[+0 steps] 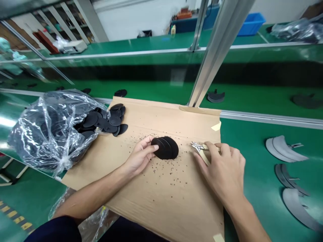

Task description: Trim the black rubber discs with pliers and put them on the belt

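Watching through the head camera from my remote station, I saw the person's left hand (140, 156) clamped around a small fanned stack of black rubber pads (164, 148), with the fingertips (152, 147) pressed against the stack's left edge as it lay on a flattened cardboard sheet (161, 205). The right hand (222, 171) was closed around the cream handles of a pair of side cutters (198, 146), whose steel head pointed toward nine o'clock and stopped just short of the stack. I could not tell whether the cutters' jaws were apart or together. Dark rubber crumbs (161, 171) lay scattered across the cardboard around both hands. At ten o'clock from the stack, a clear plastic bag (42, 134) lay on its side, full of similar pads, and a loose pile of black pads (108, 121) spilled from its mouth onto the sheet. Masking tape (216, 126) held the cardboard to a green conveyor belt (254, 215), where curved grey pieces (285, 149) lay at three o'clock. Beyond the sheet, at one o'clock, rose an aluminium frame post (217, 53), and a blue plastic crate (251, 23) sat farther off.
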A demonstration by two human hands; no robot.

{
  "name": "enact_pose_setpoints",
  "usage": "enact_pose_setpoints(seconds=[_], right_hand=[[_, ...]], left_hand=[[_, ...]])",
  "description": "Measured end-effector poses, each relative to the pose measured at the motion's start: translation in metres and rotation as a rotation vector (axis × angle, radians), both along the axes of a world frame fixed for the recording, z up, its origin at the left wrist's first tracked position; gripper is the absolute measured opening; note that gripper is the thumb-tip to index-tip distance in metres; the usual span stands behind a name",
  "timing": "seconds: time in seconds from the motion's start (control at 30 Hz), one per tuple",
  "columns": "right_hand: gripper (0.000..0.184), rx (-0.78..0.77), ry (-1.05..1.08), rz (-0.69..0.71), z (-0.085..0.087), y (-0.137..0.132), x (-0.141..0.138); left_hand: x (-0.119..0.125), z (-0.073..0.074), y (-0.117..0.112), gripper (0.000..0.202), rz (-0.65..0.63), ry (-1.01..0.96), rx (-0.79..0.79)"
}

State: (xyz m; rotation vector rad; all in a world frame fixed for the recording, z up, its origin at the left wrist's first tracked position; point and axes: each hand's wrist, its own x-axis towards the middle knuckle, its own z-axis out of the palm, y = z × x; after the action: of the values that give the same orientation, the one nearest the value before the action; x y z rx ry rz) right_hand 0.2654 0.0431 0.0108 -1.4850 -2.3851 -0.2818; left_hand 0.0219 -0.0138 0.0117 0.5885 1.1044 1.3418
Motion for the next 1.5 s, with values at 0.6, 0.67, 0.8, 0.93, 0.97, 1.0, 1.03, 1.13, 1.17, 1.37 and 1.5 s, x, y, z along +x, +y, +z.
enact_pose_setpoints(seconds=[0.6,0.67,0.8,0.93,0.97,1.0,1.03,1.13,1.17,1.37,1.5], right_hand=[[0.034,0.032,-0.051,-0.007,-0.019,-0.002,0.007],[0.033,0.025,-0.044,0.000,-0.018,-0.003,0.007],[0.032,0.000,-0.016,-0.007,-0.013,-0.007,0.006],[0.034,-0.026,0.008,-0.021,-0.011,-0.010,0.005],[0.035,-0.036,0.011,-0.027,-0.012,-0.011,0.005],[0.036,-0.045,0.014,-0.033,-0.012,-0.011,0.004],[0.037,-0.052,0.018,-0.038,-0.013,-0.011,0.004],[0.039,-0.059,0.033,-0.049,-0.014,-0.011,0.005],[0.040,-0.059,0.039,-0.054,-0.014,-0.011,0.005],[0.039,-0.043,0.061,-0.049,-0.015,-0.014,0.006],[0.039,-0.071,0.065,-0.038,-0.016,-0.014,0.007]], left_hand=[[-0.088,0.005,0.204,0.017,-0.090,1.451,0.268],[-0.089,-0.002,0.208,0.027,-0.154,1.505,0.244],[-0.081,-0.007,0.225,0.030,-0.249,1.562,0.193],[-0.077,0.005,0.248,0.031,-0.238,1.572,0.140],[-0.076,0.009,0.255,0.032,-0.233,1.563,0.133],[-0.074,0.013,0.263,0.032,-0.232,1.549,0.129],[-0.070,0.017,0.271,0.033,-0.238,1.529,0.130],[-0.048,0.022,0.297,0.032,-0.303,1.428,0.166],[-0.036,0.020,0.305,0.032,-0.336,1.380,0.188],[0.048,-0.008,0.344,0.027,-0.522,1.032,0.306],[0.079,-0.025,0.353,0.027,-0.525,0.869,0.305]])
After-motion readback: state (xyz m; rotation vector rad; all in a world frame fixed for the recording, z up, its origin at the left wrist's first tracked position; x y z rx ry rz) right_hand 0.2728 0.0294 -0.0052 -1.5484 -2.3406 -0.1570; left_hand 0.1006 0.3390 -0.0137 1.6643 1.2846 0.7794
